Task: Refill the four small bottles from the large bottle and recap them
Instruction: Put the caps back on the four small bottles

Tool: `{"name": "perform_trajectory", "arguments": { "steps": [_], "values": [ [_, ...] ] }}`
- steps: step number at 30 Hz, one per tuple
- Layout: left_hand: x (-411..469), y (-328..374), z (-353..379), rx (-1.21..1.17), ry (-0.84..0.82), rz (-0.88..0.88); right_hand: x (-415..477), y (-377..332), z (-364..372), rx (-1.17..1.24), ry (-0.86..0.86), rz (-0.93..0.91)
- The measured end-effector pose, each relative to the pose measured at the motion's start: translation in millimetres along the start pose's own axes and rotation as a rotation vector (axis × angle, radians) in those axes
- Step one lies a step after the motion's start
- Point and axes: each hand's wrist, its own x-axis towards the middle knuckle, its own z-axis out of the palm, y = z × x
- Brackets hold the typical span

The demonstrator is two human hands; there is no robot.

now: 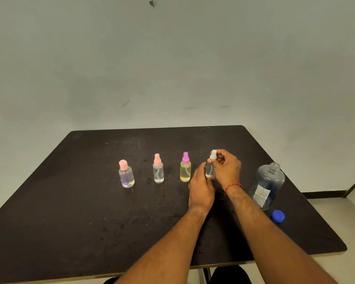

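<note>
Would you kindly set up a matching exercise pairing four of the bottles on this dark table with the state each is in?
Things:
1. Round clear bottle, pink flip cap
2. Yellow-tinted bottle, purple spray cap
3. Clear bottle, white spray cap
4. Large clear labelled bottle

States:
A. Uncapped, blue cap beside it
B. Held by both hands
C. Leftmost in the row
D. Capped, just left of the hands

Pairs: 1-C, 2-D, 3-B, 4-A

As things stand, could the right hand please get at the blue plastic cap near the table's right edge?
Probably not at once: the right hand grips the white spray top of the small clear bottle. Once freed, nothing blocks the way to the blue plastic cap, lying beside the large clear bottle.
</note>
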Motion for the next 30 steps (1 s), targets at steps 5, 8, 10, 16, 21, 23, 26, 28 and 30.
{"name": "perform_trajectory", "arguments": {
  "steps": [5, 8, 10, 16, 21, 23, 26, 28, 30],
  "values": [
    [2, -4, 2, 0.013, 0.01, -0.012, -2, 3, -1, -0.058, -0.011, -0.024],
    [1, -5, 2, 0.011, 0.009, -0.028, 0, 2, -4, -0.133, -0.02, -0.035],
    [2, -6, 3, 0.01, 0.0, -0.037, 0, 3, -4, -0.171, -0.038, -0.035],
    [2, -8, 5, 0.011, -0.006, -0.029, 0, 8, -7, -0.172, -0.064, -0.03],
    [1, -8, 5, -0.034, 0.005, -0.032, -24, -4, -17, -0.11, -0.013, -0.029],
    [1, -7, 5, -0.068, 0.033, -0.03, -46, -12, -26, -0.066, 0.036, -0.078],
    [-1, -6, 5, -0.061, 0.061, 0.012, -91, -20, -46, -0.046, 0.06, -0.158],
    [-3, -6, 6, -0.04, 0.113, 0.085, -120, -18, -65, -0.035, 0.073, -0.209],
    [-4, -8, 9, -0.02, 0.168, 0.194, -139, -9, -85, -0.045, 0.114, -0.264]
  ]
}}
